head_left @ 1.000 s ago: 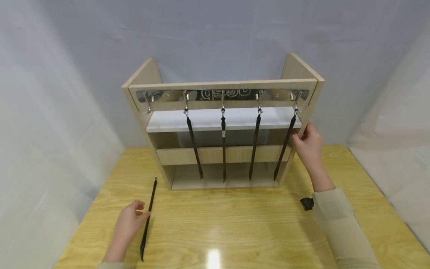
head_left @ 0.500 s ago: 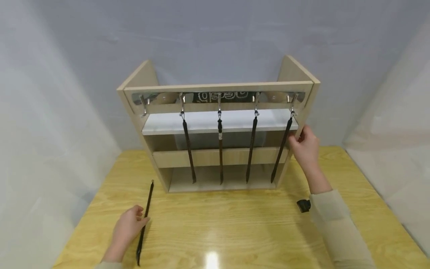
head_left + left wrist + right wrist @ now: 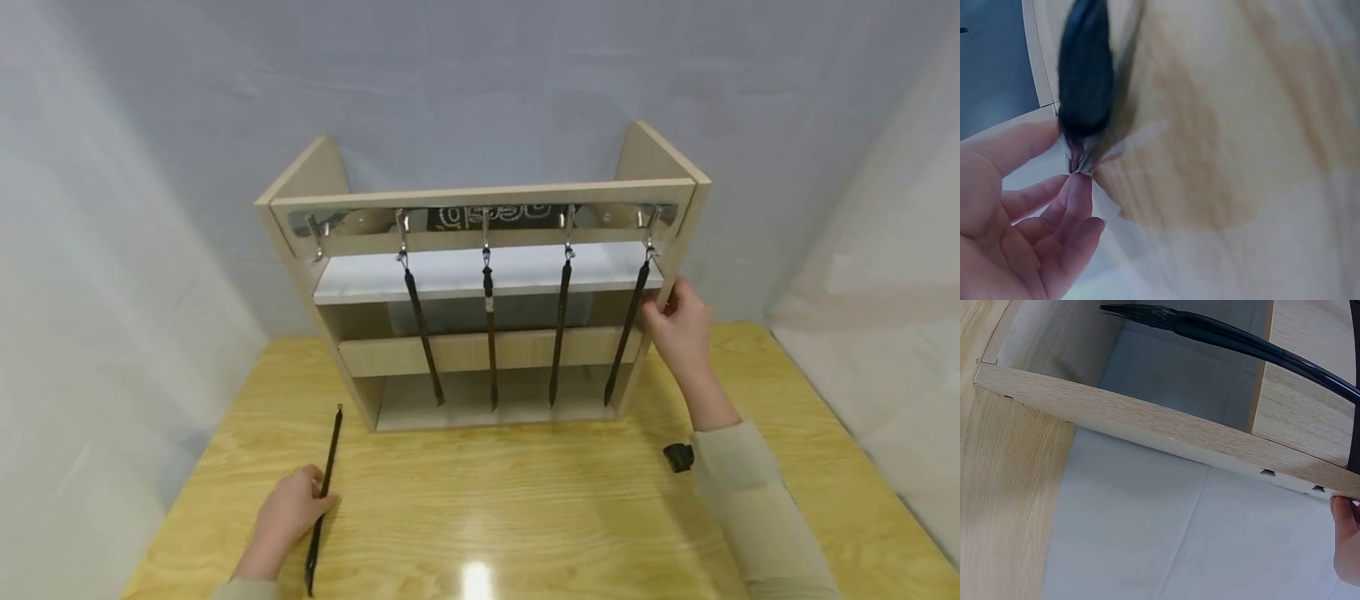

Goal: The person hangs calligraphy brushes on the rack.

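Observation:
On the table at the left lies a dark calligraphy brush (image 3: 334, 442), its hanging loop pointing away from me. My left hand (image 3: 288, 510) pinches its shaft between thumb and fingers. Close up in the left wrist view, the brush's dark bristle end (image 3: 1085, 75) looms over the fingers. My right hand (image 3: 682, 329) grips the right side panel of a wooden desktop shelf (image 3: 375, 358); most of that hand is cut off in the right wrist view. Several brushes hang by loops from a metal hook rail (image 3: 300, 223) on the shelf's front. The leftmost hook (image 3: 315, 237) is bare.
A small black object (image 3: 678, 457) sits on the wooden table (image 3: 480, 492) beside my right sleeve. Pale sheeting (image 3: 480, 83) hangs behind and along both sides. One hanging brush (image 3: 1229, 334) crosses the front of the shelf in the right wrist view.
My left thumb and fingers have closed on the brush lying on the table. The hanging brushes sway a little, and the head view has shifted slightly. My right hand keeps its grip.

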A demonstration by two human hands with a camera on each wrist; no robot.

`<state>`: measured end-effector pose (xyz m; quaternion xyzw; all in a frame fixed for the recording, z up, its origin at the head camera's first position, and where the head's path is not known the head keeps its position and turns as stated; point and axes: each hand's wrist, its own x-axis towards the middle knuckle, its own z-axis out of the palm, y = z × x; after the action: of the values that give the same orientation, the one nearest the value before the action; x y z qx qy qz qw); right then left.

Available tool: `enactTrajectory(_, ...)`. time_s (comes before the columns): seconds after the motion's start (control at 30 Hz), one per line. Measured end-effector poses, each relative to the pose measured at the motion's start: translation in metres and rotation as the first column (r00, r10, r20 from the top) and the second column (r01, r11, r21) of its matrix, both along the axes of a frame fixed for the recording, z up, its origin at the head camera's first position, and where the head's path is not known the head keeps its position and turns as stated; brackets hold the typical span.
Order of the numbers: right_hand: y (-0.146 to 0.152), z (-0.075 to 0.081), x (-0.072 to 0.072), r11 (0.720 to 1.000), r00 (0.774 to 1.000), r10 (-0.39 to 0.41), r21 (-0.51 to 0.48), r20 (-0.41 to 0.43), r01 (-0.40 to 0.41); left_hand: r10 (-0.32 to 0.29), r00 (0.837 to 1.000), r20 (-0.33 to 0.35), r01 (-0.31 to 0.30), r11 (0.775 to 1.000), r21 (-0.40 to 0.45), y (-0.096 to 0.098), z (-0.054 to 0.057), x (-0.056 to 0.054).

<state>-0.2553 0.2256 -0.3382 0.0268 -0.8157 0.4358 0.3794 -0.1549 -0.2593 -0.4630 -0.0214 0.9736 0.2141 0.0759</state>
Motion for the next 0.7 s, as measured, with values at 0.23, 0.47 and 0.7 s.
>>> enactTrajectory(0.23,-0.0001,-0.0003,-0.0005,0.999,1.000,-0.014,0.030,-0.019,0.015,0.003,1.000,0.029,-0.002,1.000,-0.023,0.0002,-0.0009,0.0008)
enactTrajectory(0.47,0.0002,0.0000,-0.0004,1.000,1.000,0.007,0.009,0.009,-0.007,0.007,0.999,0.039,-0.005,1.000,-0.030,0.0002,0.0010,0.0000)
enactTrajectory(0.7,0.0007,-0.0005,0.0002,1.000,1.000,0.005,0.027,0.000,-0.005,0.005,0.999,0.054,-0.004,1.000,-0.023,0.0004,0.0010,-0.0001)
